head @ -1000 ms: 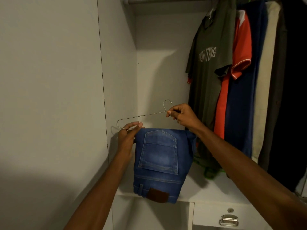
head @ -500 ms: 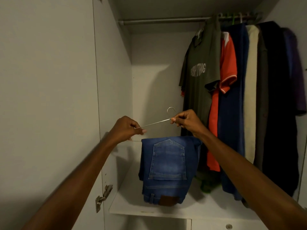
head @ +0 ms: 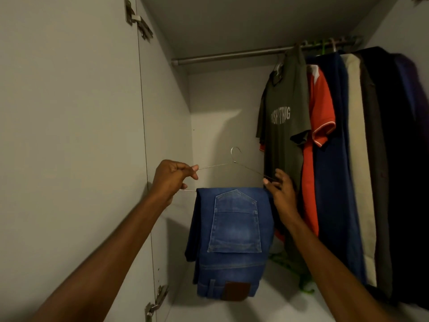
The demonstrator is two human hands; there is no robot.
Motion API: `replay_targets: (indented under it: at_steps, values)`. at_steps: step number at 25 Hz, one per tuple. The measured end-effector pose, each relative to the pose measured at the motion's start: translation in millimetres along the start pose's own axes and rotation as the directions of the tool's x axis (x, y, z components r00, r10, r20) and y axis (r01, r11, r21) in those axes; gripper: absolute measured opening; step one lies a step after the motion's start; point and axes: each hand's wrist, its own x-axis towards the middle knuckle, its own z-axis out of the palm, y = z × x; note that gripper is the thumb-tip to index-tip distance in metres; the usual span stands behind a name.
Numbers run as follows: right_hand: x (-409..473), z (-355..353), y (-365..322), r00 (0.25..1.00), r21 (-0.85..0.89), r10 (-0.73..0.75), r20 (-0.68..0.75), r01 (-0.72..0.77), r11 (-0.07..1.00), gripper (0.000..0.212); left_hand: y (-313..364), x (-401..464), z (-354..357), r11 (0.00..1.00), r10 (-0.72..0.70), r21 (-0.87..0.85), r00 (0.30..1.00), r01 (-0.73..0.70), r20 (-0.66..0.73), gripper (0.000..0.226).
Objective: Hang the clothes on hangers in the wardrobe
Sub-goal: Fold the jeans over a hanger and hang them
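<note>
Jeans of blue denim (head: 228, 238), folded over the bottom bar of a thin silver wire hanger (head: 234, 162), now hang in the air between both hands, higher than a second ago and more level. The left hand (head: 173, 180) is clamped on the left corner of the hanger. The right hand (head: 282, 194) has moved from the hook to the right corner; its fingers look only loosely bent there, so I cannot tell if it grips the wire or only supports it. The hook is now free and points up toward the grey metal rail (head: 232, 55), far above. To the right hang an olive T-shirt (head: 284, 126) and other clothes. I judge the next step is lifting the hook onto the free left part of the rail.
</note>
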Motion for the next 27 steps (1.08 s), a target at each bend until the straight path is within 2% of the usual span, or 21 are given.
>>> replay_targets:
  at_steps: [2,4,6,10,12,16,19,21,22,24,27]
  values:
    - [-5.7,17.6,2.2,0.975,0.294,0.201,-0.090,-0.167,0.941,0.045,8.0,7.2,0.0,0.999,-0.035,-0.017,0.999,0.034,-0.023,0.027]
    - [-5.7,33.2,6.3,0.934,0.473,0.350,-0.069,-0.278,0.836,0.023,13.6,13.1,-1.6,0.998,-0.060,-0.039,0.997,0.057,-0.059,0.025]
    - [0.0,47.4,-1.6,0.916,0.497,0.400,-0.020,-0.338,0.799,0.016,20.0,19.9,-6.8,0.995,-0.086,-0.066,0.992,0.080,-0.091,0.024]
    - [26.1,72.1,-24.1,0.881,0.558,0.467,0.073,-0.424,0.713,0.023,38.1,40.8,-12.7,0.989,-0.117,-0.107,0.984,0.104,-0.130,0.019]
    - [52.3,88.7,-27.7,0.870,0.536,0.481,0.110,-0.460,0.708,0.023,49.3,56.4,-12.5,0.986,-0.139,-0.113,0.976,0.121,-0.166,0.015]
    - [109.4,123.6,-37.7,0.868,0.556,0.469,0.164,-0.474,0.683,0.018,71.1,95.5,-12.5,0.995,-0.102,-0.026,0.967,0.098,-0.233,0.010]
    - [158.0,145.9,-51.6,0.895,0.596,0.407,0.184,-0.431,0.678,0.025,87.5,134.3,-12.7,0.995,-0.061,0.057,0.949,0.083,-0.310,0.009]
    - [186.3,160.4,-60.3,0.907,0.653,0.374,0.193,-0.403,0.642,0.024,95.1,159.9,-15.9,0.984,0.032,0.175,0.930,0.035,-0.366,0.012]
    - [201.1,168.5,-63.1,0.912,0.678,0.366,0.188,-0.390,0.623,0.024,96.2,173.5,-18.6,0.948,0.142,0.317,0.914,-0.016,-0.380,0.018]
    - [229.5,185.0,-67.4,0.916,0.703,0.360,0.176,-0.373,0.605,0.029,97.7,195.6,-19.9,0.808,0.372,0.579,0.858,-0.111,-0.354,0.028]
    - [264.1,209.7,-75.7,0.926,0.719,0.340,0.163,-0.347,0.602,0.035,104.2,226.9,-21.2,0.691,0.491,0.717,0.787,-0.091,-0.373,0.036]
